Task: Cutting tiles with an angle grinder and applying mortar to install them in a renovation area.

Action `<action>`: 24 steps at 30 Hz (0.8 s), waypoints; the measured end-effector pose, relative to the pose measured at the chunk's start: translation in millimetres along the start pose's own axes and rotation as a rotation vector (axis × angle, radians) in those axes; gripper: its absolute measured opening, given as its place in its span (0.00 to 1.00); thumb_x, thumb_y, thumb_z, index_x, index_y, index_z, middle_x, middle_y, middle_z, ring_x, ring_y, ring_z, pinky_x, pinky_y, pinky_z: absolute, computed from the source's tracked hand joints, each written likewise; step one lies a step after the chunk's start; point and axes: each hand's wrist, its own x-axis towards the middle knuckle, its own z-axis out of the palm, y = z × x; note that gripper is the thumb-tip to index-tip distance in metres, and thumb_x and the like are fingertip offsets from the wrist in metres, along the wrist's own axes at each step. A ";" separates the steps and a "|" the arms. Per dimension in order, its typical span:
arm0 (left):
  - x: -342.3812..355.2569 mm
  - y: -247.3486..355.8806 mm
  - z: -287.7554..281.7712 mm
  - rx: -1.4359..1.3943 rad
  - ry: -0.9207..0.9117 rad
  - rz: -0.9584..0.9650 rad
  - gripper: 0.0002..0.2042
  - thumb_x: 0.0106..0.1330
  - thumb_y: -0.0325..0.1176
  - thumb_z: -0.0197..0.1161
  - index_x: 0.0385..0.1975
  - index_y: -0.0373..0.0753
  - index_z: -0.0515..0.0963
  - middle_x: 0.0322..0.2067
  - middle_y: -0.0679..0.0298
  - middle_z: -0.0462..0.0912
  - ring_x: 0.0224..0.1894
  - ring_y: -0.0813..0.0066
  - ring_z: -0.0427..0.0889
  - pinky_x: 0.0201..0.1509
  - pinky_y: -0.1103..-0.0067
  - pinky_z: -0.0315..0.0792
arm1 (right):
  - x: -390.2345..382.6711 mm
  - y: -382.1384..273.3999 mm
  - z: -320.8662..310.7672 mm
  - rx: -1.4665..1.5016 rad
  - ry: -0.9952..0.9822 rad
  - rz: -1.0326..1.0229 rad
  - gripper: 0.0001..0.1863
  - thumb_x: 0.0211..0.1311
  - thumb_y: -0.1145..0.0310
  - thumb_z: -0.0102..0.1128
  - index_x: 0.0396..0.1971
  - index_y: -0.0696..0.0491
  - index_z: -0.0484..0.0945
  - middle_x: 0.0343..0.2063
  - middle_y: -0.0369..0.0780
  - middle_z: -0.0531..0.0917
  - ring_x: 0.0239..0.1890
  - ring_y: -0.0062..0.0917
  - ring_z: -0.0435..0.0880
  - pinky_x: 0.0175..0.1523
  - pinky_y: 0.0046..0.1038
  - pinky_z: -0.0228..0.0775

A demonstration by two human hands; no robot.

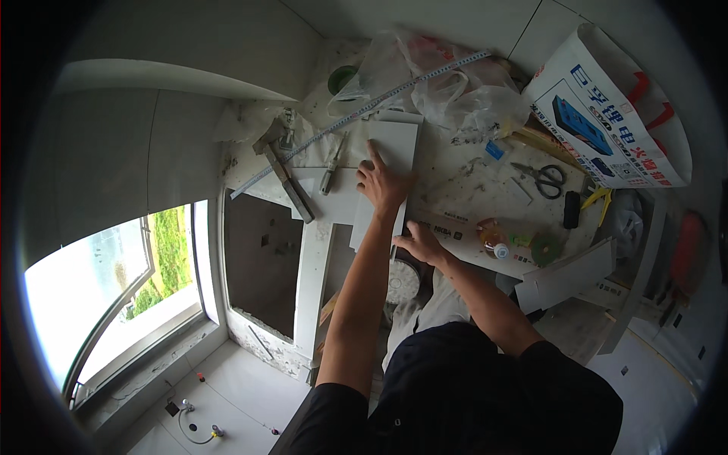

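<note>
A long white board [398, 138] lies on the cluttered worktop in front of me. My left hand [381, 183] rests on top of it, index finger stretched out along its surface and the other fingers loosely bent. At the board's near end my right hand [422, 244] is closed at the right edge, its thumb and forefinger beside the board; the rest of its grip is partly hidden. Left of the board lie a hammer [292, 186] with a flat handle and a tool with a pale handle [331, 165]. A long steel ruler [364, 111] slants behind them.
Clear plastic bags [462, 95] and a printed white bag [607, 114] stand at the back. Scissors [547, 180], a plastic bottle [493, 241] and a green tape roll [543, 249] lie to the right. A square opening [262, 262] and an open window [125, 280] are at left.
</note>
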 end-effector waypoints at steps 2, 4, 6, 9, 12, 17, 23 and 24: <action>-4.4 -4.6 5.4 0.000 0.004 -0.001 0.72 0.43 0.54 0.86 0.91 0.52 0.48 0.69 0.43 0.72 0.72 0.39 0.71 0.73 0.47 0.66 | 1.6 -8.3 -3.1 -0.141 -0.013 -0.002 0.28 0.67 0.53 0.76 0.46 0.67 0.83 0.39 0.58 0.91 0.44 0.47 0.94 0.53 0.44 0.83; 0.8 -5.8 5.9 -0.016 0.067 0.044 0.72 0.44 0.56 0.86 0.91 0.49 0.48 0.69 0.44 0.72 0.72 0.40 0.71 0.73 0.47 0.65 | 9.9 -14.2 -8.1 -0.390 -0.003 -0.040 0.30 0.66 0.50 0.75 0.41 0.68 0.82 0.37 0.65 0.89 0.45 0.59 0.93 0.52 0.49 0.84; -6.9 -7.9 6.1 -0.025 0.051 0.040 0.71 0.44 0.57 0.86 0.91 0.48 0.49 0.72 0.43 0.70 0.76 0.39 0.68 0.75 0.45 0.64 | 7.7 -17.2 -7.1 -0.392 -0.007 -0.027 0.30 0.66 0.50 0.76 0.40 0.68 0.82 0.36 0.65 0.89 0.45 0.60 0.92 0.52 0.50 0.84; -15.4 -8.5 9.2 -0.009 0.062 0.056 0.70 0.46 0.58 0.86 0.91 0.47 0.50 0.77 0.40 0.67 0.82 0.37 0.62 0.78 0.40 0.60 | 6.2 -13.0 -5.6 -0.452 -0.006 -0.015 0.31 0.66 0.49 0.76 0.39 0.69 0.82 0.36 0.65 0.89 0.44 0.61 0.92 0.52 0.52 0.85; -16.9 0.3 6.5 -0.032 0.030 0.076 0.71 0.47 0.62 0.86 0.91 0.47 0.50 0.82 0.37 0.62 0.87 0.37 0.53 0.81 0.34 0.56 | 9.7 -12.0 -15.8 -0.534 0.006 -0.028 0.32 0.66 0.47 0.77 0.40 0.69 0.83 0.35 0.65 0.89 0.43 0.62 0.92 0.52 0.53 0.85; -14.4 -13.4 -4.6 -0.126 0.034 0.098 0.65 0.54 0.68 0.85 0.88 0.43 0.57 0.83 0.35 0.61 0.89 0.38 0.52 0.81 0.30 0.55 | 7.5 -30.5 -17.5 -0.606 -0.007 -0.050 0.33 0.67 0.42 0.77 0.35 0.65 0.84 0.32 0.61 0.90 0.39 0.58 0.92 0.49 0.52 0.85; -101.4 -114.9 -82.3 -0.727 0.223 0.344 0.15 0.82 0.33 0.70 0.60 0.31 0.87 0.40 0.54 0.95 0.43 0.64 0.97 0.52 0.72 0.87 | -70.7 -48.0 2.5 -0.575 0.173 -0.086 0.26 0.76 0.46 0.72 0.28 0.54 0.82 0.23 0.48 0.86 0.26 0.48 0.88 0.36 0.44 0.80; -128.4 -131.8 -88.3 -0.722 0.183 0.317 0.13 0.82 0.33 0.70 0.57 0.33 0.88 0.37 0.57 0.95 0.40 0.69 0.96 0.47 0.74 0.86 | -90.9 -39.2 -2.2 -0.592 0.194 -0.083 0.26 0.76 0.46 0.72 0.28 0.54 0.82 0.23 0.48 0.86 0.26 0.48 0.88 0.36 0.44 0.80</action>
